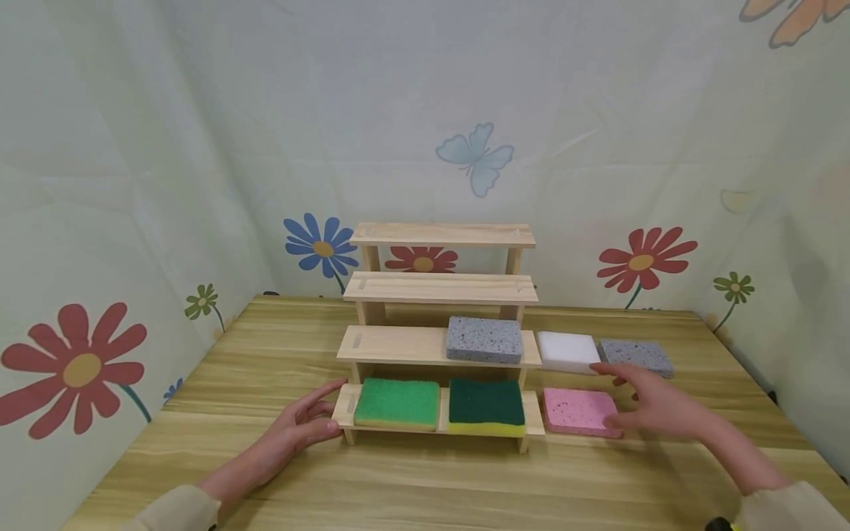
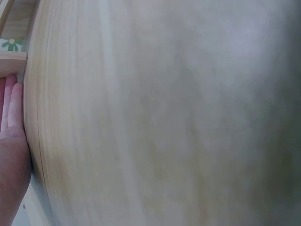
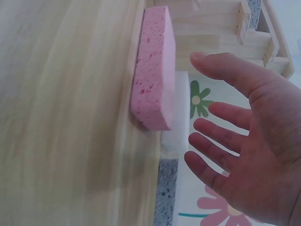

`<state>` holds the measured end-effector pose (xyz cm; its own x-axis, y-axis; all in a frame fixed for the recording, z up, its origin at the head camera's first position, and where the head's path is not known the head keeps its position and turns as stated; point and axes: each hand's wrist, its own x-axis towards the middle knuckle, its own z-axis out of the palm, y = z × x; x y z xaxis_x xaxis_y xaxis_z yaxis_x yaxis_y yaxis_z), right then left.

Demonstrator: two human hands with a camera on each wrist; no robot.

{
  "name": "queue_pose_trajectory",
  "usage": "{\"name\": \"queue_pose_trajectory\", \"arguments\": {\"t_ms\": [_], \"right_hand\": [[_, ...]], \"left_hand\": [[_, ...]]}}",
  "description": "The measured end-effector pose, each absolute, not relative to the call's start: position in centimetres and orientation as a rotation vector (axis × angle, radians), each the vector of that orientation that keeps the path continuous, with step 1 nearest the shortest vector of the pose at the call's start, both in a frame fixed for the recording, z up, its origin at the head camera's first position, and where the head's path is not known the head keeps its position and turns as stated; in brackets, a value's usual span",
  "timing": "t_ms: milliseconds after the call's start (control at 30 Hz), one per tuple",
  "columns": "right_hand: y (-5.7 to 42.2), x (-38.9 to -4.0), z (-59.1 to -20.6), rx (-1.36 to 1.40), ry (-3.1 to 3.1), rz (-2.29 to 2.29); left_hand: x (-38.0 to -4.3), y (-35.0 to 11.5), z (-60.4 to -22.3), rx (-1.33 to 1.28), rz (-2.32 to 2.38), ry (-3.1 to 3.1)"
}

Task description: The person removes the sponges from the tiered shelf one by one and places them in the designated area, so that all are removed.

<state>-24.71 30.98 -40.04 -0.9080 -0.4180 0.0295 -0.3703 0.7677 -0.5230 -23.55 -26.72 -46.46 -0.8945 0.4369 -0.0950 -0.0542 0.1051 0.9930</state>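
The tiered wooden rack point(image 1: 392, 344) is held by its lowest step between thumb and fingers of the left hand point(image 1: 296, 426); the pink sponge point(image 1: 575, 411) is overhung, without contact, by the spread-fingered right hand point(image 1: 664, 405).

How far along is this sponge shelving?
Looks done: the light green sponge and dark green sponge sit on the bottom shelf, one gray sponge on the second shelf. In hand: no sponge held; the right grip is beside the pink sponge, the left grip at the bottom shelf's left end. Apparently remaining: the pink sponge, white block and another gray sponge, lying on the table.
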Motion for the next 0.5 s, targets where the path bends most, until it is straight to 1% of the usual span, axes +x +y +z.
{"name": "queue_pose_trajectory", "arguments": {"t_ms": [233,500], "right_hand": [[29.9,-25.0,-38.9,-0.722,2.945,-0.802],[27.5,-24.9,-36.8,-0.697,2.979,-0.764]], "left_hand": [[-23.5,-26.7,-46.5,0.384,1.843,2.028],[-23.5,-26.7,-46.5,0.385,1.845,2.029]]}}
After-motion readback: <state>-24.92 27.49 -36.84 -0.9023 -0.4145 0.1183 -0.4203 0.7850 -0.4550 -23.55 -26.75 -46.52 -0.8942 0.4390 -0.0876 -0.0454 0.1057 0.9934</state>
